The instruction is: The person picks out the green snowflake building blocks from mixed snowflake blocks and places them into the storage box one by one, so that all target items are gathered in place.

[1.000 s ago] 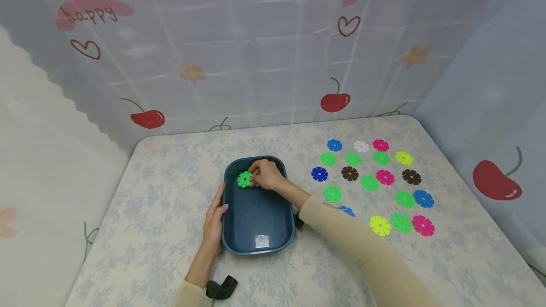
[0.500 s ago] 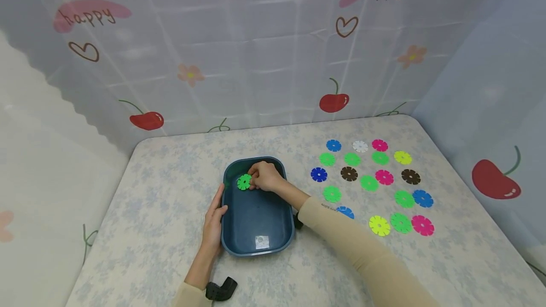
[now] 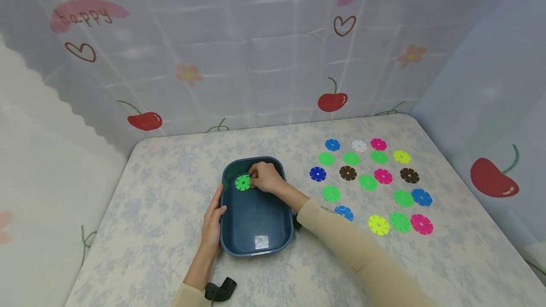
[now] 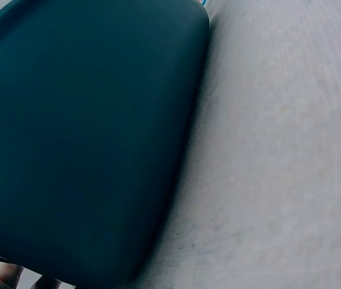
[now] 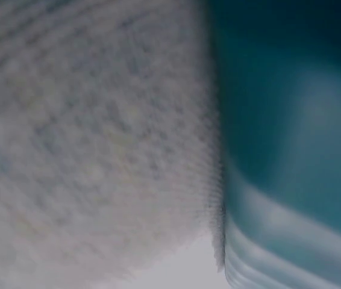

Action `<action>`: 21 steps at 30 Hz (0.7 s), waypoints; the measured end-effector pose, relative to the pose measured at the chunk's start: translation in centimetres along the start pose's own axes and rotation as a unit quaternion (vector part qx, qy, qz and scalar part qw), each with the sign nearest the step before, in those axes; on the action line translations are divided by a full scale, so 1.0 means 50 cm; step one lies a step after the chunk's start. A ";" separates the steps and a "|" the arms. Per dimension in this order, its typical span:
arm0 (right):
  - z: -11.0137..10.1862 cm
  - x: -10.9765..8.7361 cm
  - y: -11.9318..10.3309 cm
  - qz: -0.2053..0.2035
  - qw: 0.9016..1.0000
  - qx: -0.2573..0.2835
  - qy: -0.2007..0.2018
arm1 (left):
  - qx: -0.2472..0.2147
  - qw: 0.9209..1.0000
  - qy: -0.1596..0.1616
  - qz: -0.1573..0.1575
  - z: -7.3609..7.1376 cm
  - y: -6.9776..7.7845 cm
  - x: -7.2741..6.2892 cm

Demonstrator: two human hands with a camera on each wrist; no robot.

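In the head view, a dark blue-green rectangular tray stands on the table. My right hand reaches into its far end. Its fingertips pinch the right edge of a bright green notched plastic disc, a snowflake-style building piece. Whether the disc touches the tray floor is hard to tell. Along the tray's left wall lies my left hand, with fingers extended against the outside and the thumb at the rim. The left wrist view shows the tray's outer wall and a little of the fingers. In the right wrist view the disc is not visible.
Right of the tray, several notched discs lie spread on the patterned table, among them a yellow disc, a brown disc and a white disc. A printed curtain rises behind the table. A small pale square shows at the tray's near end.
My right hand and the green disc have shifted very slightly toward the tray's near side. My left hand stays against the tray. The whole head view has drifted a little.
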State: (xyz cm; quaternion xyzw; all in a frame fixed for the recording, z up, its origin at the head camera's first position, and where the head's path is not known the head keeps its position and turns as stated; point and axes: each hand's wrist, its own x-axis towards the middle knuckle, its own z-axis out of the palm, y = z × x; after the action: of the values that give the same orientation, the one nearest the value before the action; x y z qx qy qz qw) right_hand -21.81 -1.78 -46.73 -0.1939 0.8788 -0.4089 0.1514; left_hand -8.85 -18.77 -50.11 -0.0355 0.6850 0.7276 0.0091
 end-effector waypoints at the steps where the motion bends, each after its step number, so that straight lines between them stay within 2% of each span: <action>1: -0.001 -0.002 -0.001 -0.011 1.000 -0.004 0.009 | -0.001 1.000 0.002 -0.001 0.000 0.000 0.000; 4: -0.012 -0.013 -0.007 -0.055 0.998 -0.001 0.033 | 0.001 1.000 0.005 -0.003 0.001 0.001 0.000; 7: -0.037 -0.035 -0.014 -0.103 0.993 0.027 0.055 | 0.001 1.000 0.002 -0.002 0.002 0.000 0.000; 10: -0.080 -0.070 -0.023 -0.118 0.988 0.071 0.063 | -0.002 1.000 0.002 -0.001 0.002 -0.002 0.000; 12: -0.113 -0.101 -0.026 -0.110 0.988 0.091 0.064 | -0.006 1.000 0.005 0.000 0.002 -0.002 0.000; 15: -0.159 -0.149 -0.012 -0.083 0.990 0.078 0.081 | -0.011 1.000 0.008 0.001 0.001 0.000 0.001; 21: -0.220 -0.228 0.074 0.012 0.989 0.019 0.146 | -0.008 1.000 0.000 0.006 0.000 0.001 0.002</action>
State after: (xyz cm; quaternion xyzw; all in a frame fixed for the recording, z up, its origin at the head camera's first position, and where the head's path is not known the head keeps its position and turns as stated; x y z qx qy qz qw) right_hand -17.25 12.97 -41.55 -0.1187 0.8857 -0.4477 0.0297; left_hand -8.97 -18.76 -50.09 -0.0314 0.6792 0.7333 0.0039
